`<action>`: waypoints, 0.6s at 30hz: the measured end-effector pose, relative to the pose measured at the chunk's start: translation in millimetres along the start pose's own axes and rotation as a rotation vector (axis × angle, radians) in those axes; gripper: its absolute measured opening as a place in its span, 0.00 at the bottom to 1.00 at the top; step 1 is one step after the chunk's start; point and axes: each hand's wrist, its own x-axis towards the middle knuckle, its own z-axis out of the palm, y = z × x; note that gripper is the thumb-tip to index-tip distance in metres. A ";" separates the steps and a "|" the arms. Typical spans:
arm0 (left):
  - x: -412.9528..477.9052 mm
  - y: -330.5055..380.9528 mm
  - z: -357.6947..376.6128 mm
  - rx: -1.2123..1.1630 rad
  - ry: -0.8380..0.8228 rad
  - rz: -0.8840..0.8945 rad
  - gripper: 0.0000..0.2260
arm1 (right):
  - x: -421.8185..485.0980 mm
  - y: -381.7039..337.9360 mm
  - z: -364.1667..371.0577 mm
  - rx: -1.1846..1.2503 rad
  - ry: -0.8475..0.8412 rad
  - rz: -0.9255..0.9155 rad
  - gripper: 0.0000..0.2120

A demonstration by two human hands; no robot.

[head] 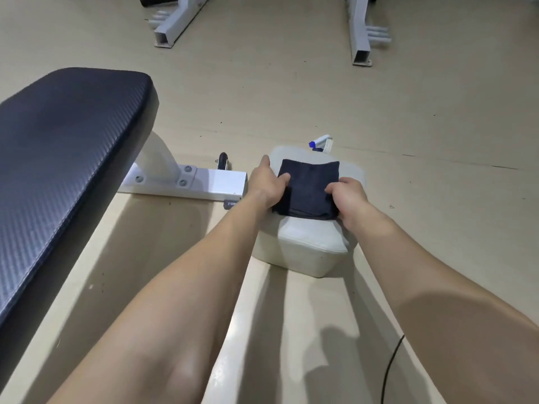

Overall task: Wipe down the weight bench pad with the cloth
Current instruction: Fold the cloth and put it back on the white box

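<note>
Both bare arms are reaching forward to a low white padded cushion block [306, 246] that is sitting on the beige floor [408, 112]. A dark navy folded cloth [309, 188] is lying flat on top of the block. The left hand [269, 185] is taking the cloth's left edge, its grip closing with the thumb on the fabric while the index finger is pointing out along the block's rim. The right hand [347, 196] is pinching the right edge, thumb pressing on top and fingers curling at the side. So both grips are holding the cloth.

The long black textured vinyl weight bench pad [67, 158] is stretching along the left on its white steel frame [186, 182], well apart from the cloth. A white spray bottle with a blue nozzle [320, 142] is standing just behind the block.

The step in hand is probably the pick-up; no wiping is under way, and the pad is looking untouched. The next move is calling for lifting the cloth off the block, carrying it left and up to the pad, and laying it flat under a palm so that the strokes are covering the pad end to end.
</note>
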 end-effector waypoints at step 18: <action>-4.4 -49.3 16.6 0.649 -0.183 0.377 0.23 | 1.9 42.7 1.9 -1.160 0.004 -0.348 0.24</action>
